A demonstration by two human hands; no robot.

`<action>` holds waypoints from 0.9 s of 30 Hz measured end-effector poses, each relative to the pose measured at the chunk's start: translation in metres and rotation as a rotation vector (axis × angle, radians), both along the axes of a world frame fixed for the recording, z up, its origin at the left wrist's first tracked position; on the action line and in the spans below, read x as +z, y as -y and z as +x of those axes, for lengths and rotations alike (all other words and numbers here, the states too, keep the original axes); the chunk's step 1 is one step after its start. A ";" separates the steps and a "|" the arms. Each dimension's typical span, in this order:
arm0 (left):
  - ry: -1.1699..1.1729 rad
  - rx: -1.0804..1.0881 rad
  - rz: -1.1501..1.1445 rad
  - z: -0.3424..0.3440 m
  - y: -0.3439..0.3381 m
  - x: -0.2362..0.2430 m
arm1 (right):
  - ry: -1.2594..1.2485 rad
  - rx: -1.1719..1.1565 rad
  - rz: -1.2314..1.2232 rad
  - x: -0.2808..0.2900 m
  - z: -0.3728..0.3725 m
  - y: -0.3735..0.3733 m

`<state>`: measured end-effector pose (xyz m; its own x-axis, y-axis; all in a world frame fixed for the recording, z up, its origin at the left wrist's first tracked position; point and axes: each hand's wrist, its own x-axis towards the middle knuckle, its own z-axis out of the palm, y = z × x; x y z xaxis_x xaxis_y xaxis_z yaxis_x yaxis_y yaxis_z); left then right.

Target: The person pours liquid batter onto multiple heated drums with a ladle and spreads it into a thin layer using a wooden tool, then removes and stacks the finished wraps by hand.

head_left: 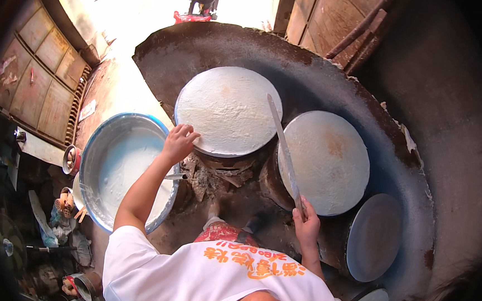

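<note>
My left hand point(180, 141) is at the left edge of the upper round griddle point(226, 105), fingers curved and apart at the rim of the thin pale sheet covering it. My right hand point(306, 221) grips a long flat blade point(281, 142), whose tip reaches over that sheet's right part. A second griddle point(328, 161), also coated pale with a browned patch, lies to the right. Left of my forearm stands a blue-rimmed basin point(110, 159) of white batter, a metal handle point(174, 176) sticking out at its right.
A bare griddle point(373, 236) sits lower right, another below it, inside a curved, rusty metal surround point(396, 134). Pots point(85, 287) and clutter line the left. Panelled doors point(40, 80) flank a bright doorway with a two-wheeled vehicle point(200, 5) beyond.
</note>
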<state>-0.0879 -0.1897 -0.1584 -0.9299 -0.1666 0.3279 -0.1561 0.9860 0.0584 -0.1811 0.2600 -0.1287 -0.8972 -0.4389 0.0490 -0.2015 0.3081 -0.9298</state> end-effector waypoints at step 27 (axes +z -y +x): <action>-0.066 -0.592 0.494 -0.116 0.090 0.091 | 0.421 -0.345 -0.228 0.022 -0.008 0.079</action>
<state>-0.2035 -0.2794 -0.0671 -0.8908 0.2111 0.4024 0.4082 0.7610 0.5043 -0.1887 0.1808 -0.1064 -0.9491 -0.1379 -0.2832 0.2754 0.0732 -0.9585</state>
